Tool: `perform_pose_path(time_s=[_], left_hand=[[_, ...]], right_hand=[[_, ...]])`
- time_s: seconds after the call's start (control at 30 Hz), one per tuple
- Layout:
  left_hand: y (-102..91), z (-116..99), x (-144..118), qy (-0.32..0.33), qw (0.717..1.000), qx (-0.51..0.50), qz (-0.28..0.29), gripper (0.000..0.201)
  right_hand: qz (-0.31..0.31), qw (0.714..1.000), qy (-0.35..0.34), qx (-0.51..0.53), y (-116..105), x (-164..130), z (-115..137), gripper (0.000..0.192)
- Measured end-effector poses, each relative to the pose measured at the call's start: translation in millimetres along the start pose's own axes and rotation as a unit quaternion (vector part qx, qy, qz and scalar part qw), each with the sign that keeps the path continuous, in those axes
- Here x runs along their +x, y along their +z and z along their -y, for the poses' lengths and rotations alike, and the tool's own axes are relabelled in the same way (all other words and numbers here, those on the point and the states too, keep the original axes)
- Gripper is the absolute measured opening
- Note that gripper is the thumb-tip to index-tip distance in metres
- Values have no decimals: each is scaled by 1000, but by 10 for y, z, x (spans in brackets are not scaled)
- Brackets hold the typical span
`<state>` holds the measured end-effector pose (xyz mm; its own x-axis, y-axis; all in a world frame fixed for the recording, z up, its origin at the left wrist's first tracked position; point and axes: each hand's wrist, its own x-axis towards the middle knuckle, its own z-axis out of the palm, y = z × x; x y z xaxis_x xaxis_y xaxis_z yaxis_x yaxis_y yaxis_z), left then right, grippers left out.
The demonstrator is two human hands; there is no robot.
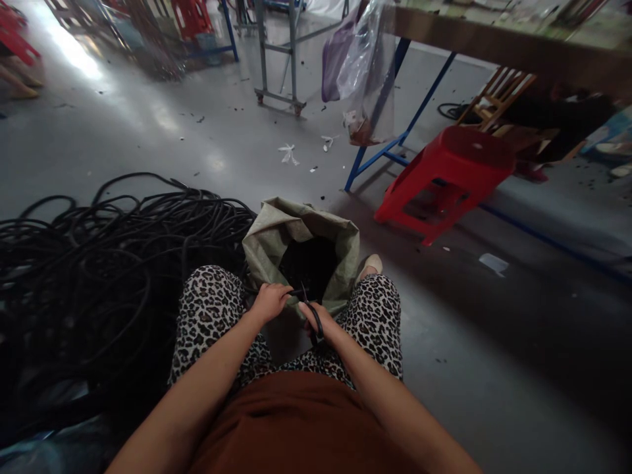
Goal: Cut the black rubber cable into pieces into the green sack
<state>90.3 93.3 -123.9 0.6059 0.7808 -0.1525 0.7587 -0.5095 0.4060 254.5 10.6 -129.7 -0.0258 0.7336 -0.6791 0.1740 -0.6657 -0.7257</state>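
I sit with my knees apart, and a grey-green woven sack (266, 240) stands open between them with dark cut pieces inside. My left hand (269, 301) is closed around the end of a black cable (295, 291) at the sack's near rim. My right hand (316, 317) grips black-handled scissors (314, 317) whose blades point up at that cable end. The two hands are almost touching above the sack's mouth.
A big tangle of black cable (99, 263) covers the floor at my left. A red plastic stool (447, 174) lies tipped at the right, beside a blue-legged table (494, 39) with plastic bags (368, 72) hanging from it. A metal trolley frame (279, 59) stands further back.
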Motion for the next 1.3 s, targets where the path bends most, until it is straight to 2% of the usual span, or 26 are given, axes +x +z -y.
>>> perform_pose_path(time_s=[0.2, 0.37, 0.5, 0.9, 1.3], left_hand=[[26, 18, 3, -2, 1000, 11, 3, 28], [40, 76, 2, -25, 1000, 7, 5, 32], [25, 92, 2, -27, 999, 20, 23, 30], [-13, 40, -3, -42, 997, 58, 40, 30], [-67, 9, 6, -35, 998, 39, -22, 30]], right_hand=[[-31, 999, -13, -27, 0, -12, 34, 28], [-90, 996, 6, -29, -34, -40, 102, 23], [-104, 994, 21, -40, -49, -76, 151, 19], [-95, 994, 30, -37, -74, -24, 53, 23], [-25, 999, 12, 27, -56, -95, 5, 34]])
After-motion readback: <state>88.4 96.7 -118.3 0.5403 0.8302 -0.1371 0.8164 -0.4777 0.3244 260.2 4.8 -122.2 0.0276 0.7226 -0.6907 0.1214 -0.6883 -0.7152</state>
